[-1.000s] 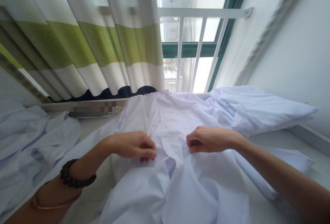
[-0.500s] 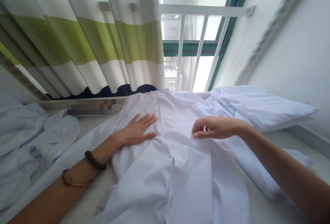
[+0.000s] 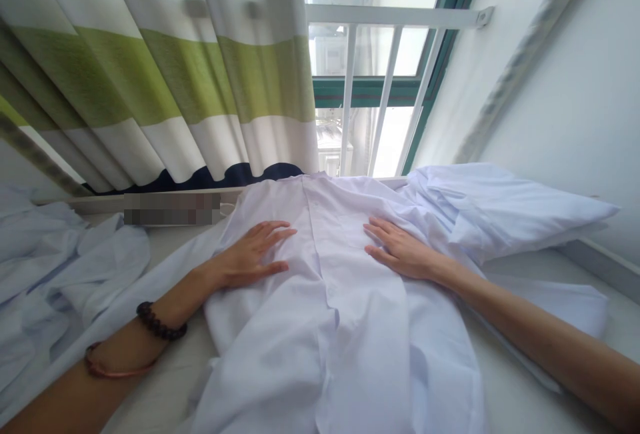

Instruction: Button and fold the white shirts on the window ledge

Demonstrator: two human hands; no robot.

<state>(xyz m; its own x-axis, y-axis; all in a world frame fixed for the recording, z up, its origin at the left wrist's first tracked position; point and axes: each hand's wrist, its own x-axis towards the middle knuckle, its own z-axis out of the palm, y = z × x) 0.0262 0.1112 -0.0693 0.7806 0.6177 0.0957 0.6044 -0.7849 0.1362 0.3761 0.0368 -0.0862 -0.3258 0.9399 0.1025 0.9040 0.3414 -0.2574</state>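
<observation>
A white buttoned shirt [image 3: 345, 347] lies spread front side up before me, its collar end toward the window and its lower part loosely rumpled. My left hand [image 3: 253, 254] rests on the left half of the chest, fingers spread. Opposite it, my right hand [image 3: 400, 247] lies on the right half of the chest with its fingers stretched out. The button placket runs between the two hands. Neither hand grips the cloth. One sleeve reaches down past my left forearm; the other side is partly hidden under my right arm.
A heap of white cloth [image 3: 90, 267] lies at the left, and a folded white stack [image 3: 520, 211] at the right. Behind the shirt hang a green-and-white curtain [image 3: 175, 81] and a white railing [image 3: 390, 15] before the window. A blurred-out box-like object [image 3: 170, 209] sits at the back left.
My right hand has gone from a curled shape to lying flat with fingers extended on the shirt. My left hand has shifted slightly left, away from the placket.
</observation>
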